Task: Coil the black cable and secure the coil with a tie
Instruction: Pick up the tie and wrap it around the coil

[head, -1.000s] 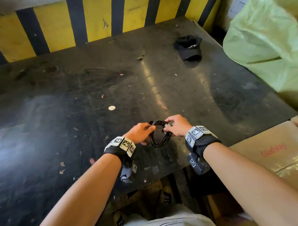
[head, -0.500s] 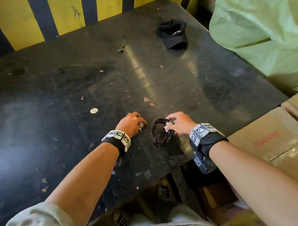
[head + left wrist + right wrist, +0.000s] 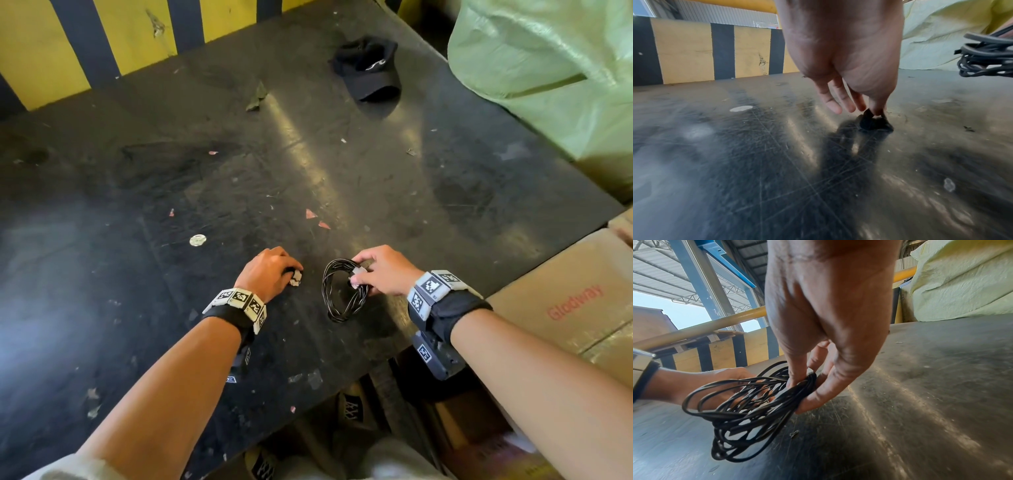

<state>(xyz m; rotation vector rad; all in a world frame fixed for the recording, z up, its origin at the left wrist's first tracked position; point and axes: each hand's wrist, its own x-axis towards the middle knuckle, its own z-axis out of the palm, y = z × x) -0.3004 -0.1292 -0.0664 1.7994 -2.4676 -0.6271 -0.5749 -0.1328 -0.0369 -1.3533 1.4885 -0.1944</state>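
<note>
1. my right hand (image 3: 380, 274) pinches one side of the black cable (image 3: 342, 291), already coiled, its far loops hanging just over the dark table (image 3: 411, 178);
2. my left hand (image 3: 269, 272) pinches a small dark piece (image 3: 874, 121) on the table, probably the tie;
3. risk: the loops look loose, so a slack pinch could let them spring apart before tying;
4. the cardboard box (image 3: 565, 308) reads "glodway" in red.
</note>
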